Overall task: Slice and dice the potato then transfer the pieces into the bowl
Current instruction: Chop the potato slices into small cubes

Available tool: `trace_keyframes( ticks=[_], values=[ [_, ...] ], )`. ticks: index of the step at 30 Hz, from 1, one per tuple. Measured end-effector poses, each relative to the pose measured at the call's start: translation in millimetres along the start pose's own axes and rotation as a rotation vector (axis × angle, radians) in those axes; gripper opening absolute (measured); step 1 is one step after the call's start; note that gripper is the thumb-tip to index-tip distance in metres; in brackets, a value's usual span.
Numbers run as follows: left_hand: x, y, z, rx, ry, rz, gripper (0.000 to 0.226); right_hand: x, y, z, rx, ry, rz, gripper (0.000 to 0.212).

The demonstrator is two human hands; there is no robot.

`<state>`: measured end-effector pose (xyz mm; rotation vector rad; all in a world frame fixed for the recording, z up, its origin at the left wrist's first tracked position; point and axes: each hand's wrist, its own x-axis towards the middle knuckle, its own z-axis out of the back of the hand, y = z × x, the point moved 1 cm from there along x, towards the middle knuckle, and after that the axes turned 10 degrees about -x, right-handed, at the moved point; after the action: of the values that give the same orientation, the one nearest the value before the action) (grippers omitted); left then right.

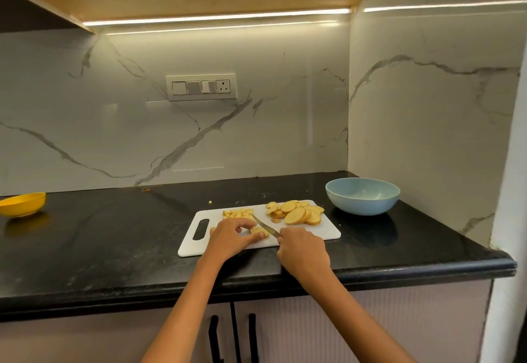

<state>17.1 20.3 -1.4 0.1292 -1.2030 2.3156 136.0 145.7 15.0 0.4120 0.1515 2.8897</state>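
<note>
On the white plastic cutting board [319, 233], the left hand [231, 237] curls its fingers [251, 239] onto a potato slice [259, 231] while the right hand [303, 250] grips a small steel knife [265, 227]; dicing looks underway, and next the blade should press down clear of fingertips. Beyond lie diced bits [238, 214] and sliced rounds [299, 213]; right of the board sits the pale blue bowl [362, 196], seemingly empty, on a black stone surface [114, 234] under marble walls [199, 134].

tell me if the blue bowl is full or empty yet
Empty. The blue bowl shows only its bare inside; the potato slices and diced pieces all lie on the cutting board.
</note>
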Motion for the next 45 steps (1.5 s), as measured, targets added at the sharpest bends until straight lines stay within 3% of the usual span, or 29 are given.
trace_keyframes(
  ticks=[35,45],
  values=[
    [-6,-7,-5,-0.014,-0.003,0.003,0.028,-19,13,8,-0.319,-0.017,0.117,0.025],
    [-6,-6,-3,-0.153,-0.09,0.001,0.018,-17,-2,3,-0.046,-0.011,-0.039,0.022]
  ],
)
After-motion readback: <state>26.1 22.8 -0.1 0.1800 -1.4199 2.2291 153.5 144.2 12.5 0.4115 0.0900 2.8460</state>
